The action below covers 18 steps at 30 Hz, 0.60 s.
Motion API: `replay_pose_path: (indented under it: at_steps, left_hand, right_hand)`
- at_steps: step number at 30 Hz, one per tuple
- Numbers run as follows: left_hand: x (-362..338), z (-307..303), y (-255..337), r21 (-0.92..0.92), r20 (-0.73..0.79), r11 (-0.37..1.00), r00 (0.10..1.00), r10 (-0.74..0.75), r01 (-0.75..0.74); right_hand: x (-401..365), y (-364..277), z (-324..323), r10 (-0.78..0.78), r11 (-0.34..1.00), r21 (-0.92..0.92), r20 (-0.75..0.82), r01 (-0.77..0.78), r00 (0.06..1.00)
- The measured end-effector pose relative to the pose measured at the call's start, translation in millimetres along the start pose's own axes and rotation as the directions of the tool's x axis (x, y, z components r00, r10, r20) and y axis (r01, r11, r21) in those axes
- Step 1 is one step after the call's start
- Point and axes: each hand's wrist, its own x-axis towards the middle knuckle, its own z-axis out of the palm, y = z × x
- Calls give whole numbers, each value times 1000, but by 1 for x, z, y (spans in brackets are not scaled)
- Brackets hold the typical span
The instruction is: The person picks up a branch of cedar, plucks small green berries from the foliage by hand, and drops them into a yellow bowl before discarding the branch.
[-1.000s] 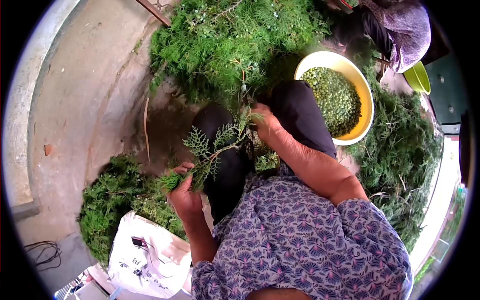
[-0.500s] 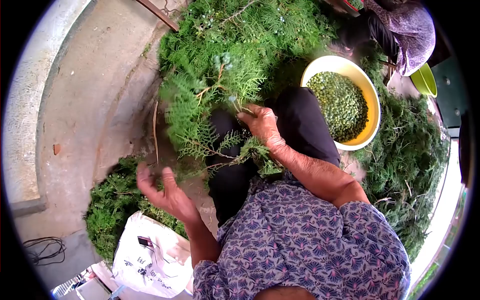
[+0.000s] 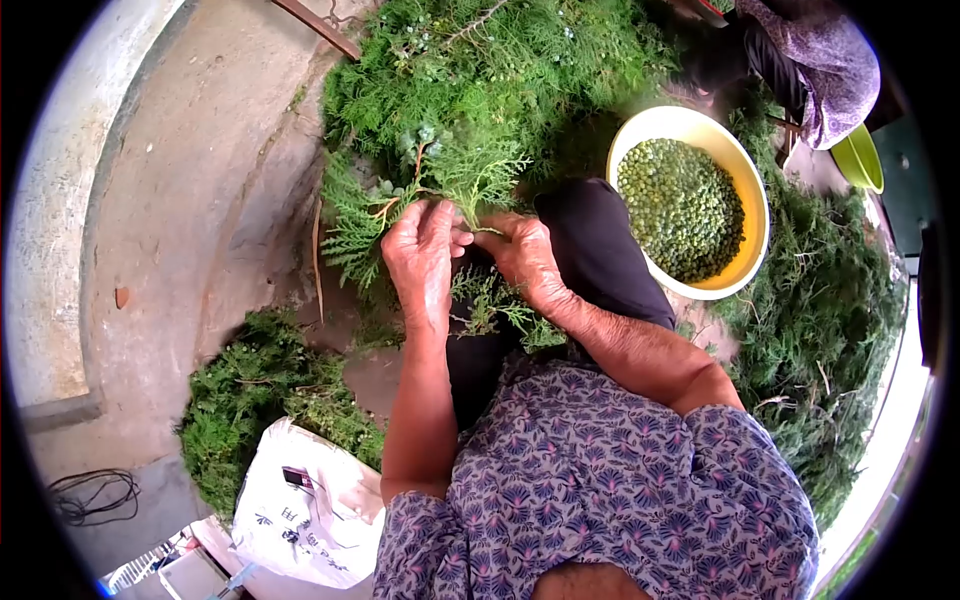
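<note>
Between my knees, both hands are closed on a green conifer branch (image 3: 478, 172) with flat, feathery sprays and bluish cones near its tip. My left hand (image 3: 425, 258) pinches it on the left, close to the brown twig. Just beside it, my right hand (image 3: 525, 255) grips the stem, fingertips nearly meeting the left ones. Loose sprigs (image 3: 485, 300) lie over my lap under the hands. To the right of my knee stands a yellow basin (image 3: 752, 235) holding many small green cones (image 3: 680, 205).
A large heap of cut branches (image 3: 560, 75) lies ahead, another heap (image 3: 815, 300) at right and a smaller pile (image 3: 245, 400) at left. A white sack (image 3: 310, 540) with a phone-like dark object lies near-left. Another person (image 3: 820, 70) sits far right near a green basin (image 3: 858, 160).
My left hand has moved up and right from beside the left pile to the branch and closed on it. My right hand has stayed nearly in place, holding the branch.
</note>
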Motion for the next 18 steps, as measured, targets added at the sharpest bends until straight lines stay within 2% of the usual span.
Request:
replay_pose_path:
  at_steps: [2,7,8,10,12,13,14,15,16,18]
  left_hand:
    - [-1,0,-4,-131,72,991,997,5,4]
    - [-5,-6,-9,-154,115,988,993,23,-5]
    - [-4,-10,-12,-155,115,988,993,21,-2]
    - [-1,-16,-15,-207,185,973,980,-67,106]
    - [-2,-18,-13,-221,202,966,975,-93,138]
    - [-3,-18,-11,-205,191,966,974,-119,158]
    - [-4,-18,-8,-188,178,966,973,-144,178]
    - [-4,-17,-7,-243,181,950,971,-153,195]
    - [-3,-20,-9,-243,181,950,971,-153,195]
    - [0,-26,-12,-330,268,913,951,-153,240]
  right_hand:
    - [1,0,-1,-51,998,-25,23,52,998]
    - [4,3,1,-17,1000,18,58,16,998]
    - [3,5,2,-52,999,-5,25,52,998]
    - [4,2,2,-86,996,-31,-6,85,996]
    - [5,-3,-2,129,992,-10,126,-129,984]
    - [6,5,1,130,991,-11,126,-130,983]
    - [6,19,5,-78,990,-107,86,87,993]
    - [7,22,6,-287,933,-208,65,294,956]
    - [6,25,7,-287,933,-207,66,294,956]
    - [5,26,7,-342,881,-319,82,350,936]
